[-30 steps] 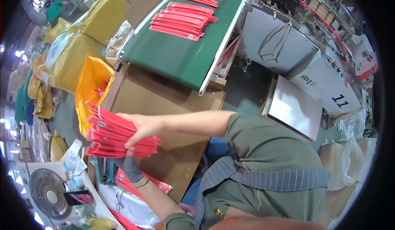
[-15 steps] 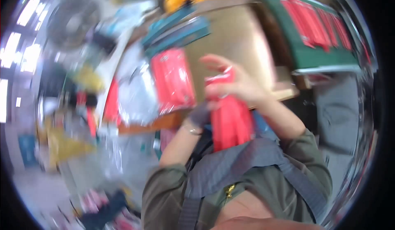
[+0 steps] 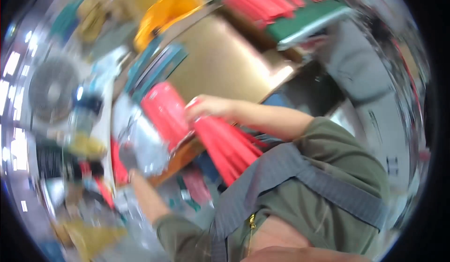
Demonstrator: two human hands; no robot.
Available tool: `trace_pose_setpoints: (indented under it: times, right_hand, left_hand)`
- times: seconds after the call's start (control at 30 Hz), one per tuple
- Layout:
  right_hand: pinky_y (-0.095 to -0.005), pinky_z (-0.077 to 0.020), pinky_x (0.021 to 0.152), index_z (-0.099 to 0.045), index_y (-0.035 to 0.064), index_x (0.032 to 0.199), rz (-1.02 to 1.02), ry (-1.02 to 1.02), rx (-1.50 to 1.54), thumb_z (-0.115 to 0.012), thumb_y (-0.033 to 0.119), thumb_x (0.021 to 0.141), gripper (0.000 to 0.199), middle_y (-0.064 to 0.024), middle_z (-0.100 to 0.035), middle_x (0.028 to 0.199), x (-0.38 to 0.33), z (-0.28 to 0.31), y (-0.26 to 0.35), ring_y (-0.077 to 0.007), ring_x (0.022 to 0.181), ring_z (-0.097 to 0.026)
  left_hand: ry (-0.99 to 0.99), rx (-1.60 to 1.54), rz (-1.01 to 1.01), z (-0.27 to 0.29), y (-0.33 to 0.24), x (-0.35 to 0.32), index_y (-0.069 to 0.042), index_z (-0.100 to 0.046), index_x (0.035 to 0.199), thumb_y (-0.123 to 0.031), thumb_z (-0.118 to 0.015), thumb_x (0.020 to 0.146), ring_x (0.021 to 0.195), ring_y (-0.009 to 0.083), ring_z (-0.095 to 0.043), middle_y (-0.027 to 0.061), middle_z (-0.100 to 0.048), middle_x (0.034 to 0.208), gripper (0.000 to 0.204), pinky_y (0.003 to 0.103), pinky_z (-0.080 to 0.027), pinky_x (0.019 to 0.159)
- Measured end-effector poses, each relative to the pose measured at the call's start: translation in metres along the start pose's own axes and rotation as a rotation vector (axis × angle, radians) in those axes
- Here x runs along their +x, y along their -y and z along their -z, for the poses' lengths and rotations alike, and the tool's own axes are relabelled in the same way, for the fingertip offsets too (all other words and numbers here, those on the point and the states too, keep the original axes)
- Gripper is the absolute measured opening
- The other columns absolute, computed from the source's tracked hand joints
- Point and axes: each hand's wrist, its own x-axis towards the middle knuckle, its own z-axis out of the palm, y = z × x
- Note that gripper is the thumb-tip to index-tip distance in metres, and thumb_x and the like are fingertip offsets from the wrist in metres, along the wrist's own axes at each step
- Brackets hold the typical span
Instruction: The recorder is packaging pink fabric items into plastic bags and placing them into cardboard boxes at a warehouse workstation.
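My right hand [image 3: 205, 108] is closed around the top end of a bundle of long red strips [image 3: 226, 150], which fans out down toward my apron. Just beyond that hand, a clear-wrapped packet of red pieces [image 3: 164, 111] lies on the worktable. My left hand [image 3: 128, 157], in a grey glove, reaches out to the table's left side. It is between a red piece [image 3: 117, 162] and a pile of clear plastic bags [image 3: 149, 142]. Blur hides the left fingers, so whether they touch or hold anything does not show.
Behind the packet stands a teal box [image 3: 161, 69], beside a shiny brown board [image 3: 211, 51]. An orange-yellow bag [image 3: 169, 8] is at the back. More red strips lie on a green surface [image 3: 304, 25] at far right, above a large grey carton [image 3: 358, 63]. A fan [image 3: 54, 91] stands left.
My left hand has left the red bundle and swung out left to the plastic bags. The right hand keeps the bundle. The whole view has turned and shifted.
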Motion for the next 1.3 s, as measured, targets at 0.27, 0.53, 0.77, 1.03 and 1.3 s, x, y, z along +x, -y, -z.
trace_pose_setpoints:
  times: [0.27, 0.53, 0.77, 1.03, 1.3]
  right_hand:
    - [-0.0263, -0.0458, 0.072, -0.066, -0.0024, 0.101, -0.114, -0.154, 0.043, -0.065, 0.008, 0.072, 0.031, -0.0069, -0.065, 0.088, -0.008, -0.033, 0.022, -0.0149, 0.082, -0.058]
    - [-0.0264, -0.0475, 0.067, -0.065, -0.0018, 0.080, -0.100, -0.213, 0.124, -0.066, 0.005, 0.068, 0.013, -0.0073, -0.064, 0.078, -0.030, 0.029, 0.003, -0.0145, 0.073, -0.060]
    - [-0.0263, -0.0477, 0.069, -0.065, -0.0014, 0.092, -0.015, -0.257, 0.180, -0.063, 0.006, 0.071, 0.022, -0.0071, -0.064, 0.079, -0.067, 0.051, 0.014, -0.0141, 0.074, -0.061]
    - [-0.0330, -0.0515, 0.068, -0.055, -0.0036, 0.110, 0.043, -0.426, 0.538, -0.058, 0.010, 0.077, 0.036, -0.0114, -0.063, 0.078, -0.151, 0.118, -0.001, -0.0210, 0.073, -0.063]
    - [-0.0365, -0.0523, 0.074, -0.043, -0.0035, 0.127, 0.062, -0.323, 0.572, -0.055, 0.010, 0.080, 0.050, -0.0096, -0.063, 0.079, -0.154, 0.122, 0.003, -0.0215, 0.075, -0.063]
  left_hand:
    - [-0.363, -0.876, -0.220, 0.041, -0.210, -0.072, 0.002, -0.057, 0.082, -0.013, -0.053, 0.087, 0.065, 0.0117, -0.049, 0.0033, -0.053, 0.070, 0.016, 0.023, -0.040, 0.059]
    - [-0.085, -1.741, 0.304, 0.047, -0.298, -0.103, -0.005, -0.046, 0.068, -0.010, -0.058, 0.087, 0.067, 0.0129, -0.052, 0.0001, -0.046, 0.074, 0.023, 0.024, -0.046, 0.059]
    - [0.223, -1.013, 0.210, 0.008, -0.358, -0.107, -0.001, -0.058, 0.088, -0.019, -0.062, 0.085, 0.069, 0.0133, -0.054, 0.0043, -0.055, 0.075, 0.019, 0.025, -0.045, 0.059]
    - [0.021, -0.295, -0.164, -0.082, -0.371, -0.102, -0.001, -0.061, 0.087, -0.041, -0.062, 0.083, 0.075, 0.0308, -0.060, 0.0151, -0.063, 0.083, 0.040, 0.038, -0.047, 0.071]
    - [0.018, -0.309, -0.171, -0.117, -0.360, -0.079, -0.001, -0.056, 0.077, -0.040, -0.067, 0.080, 0.065, 0.0333, -0.057, 0.0167, -0.063, 0.078, 0.040, 0.042, -0.045, 0.064]
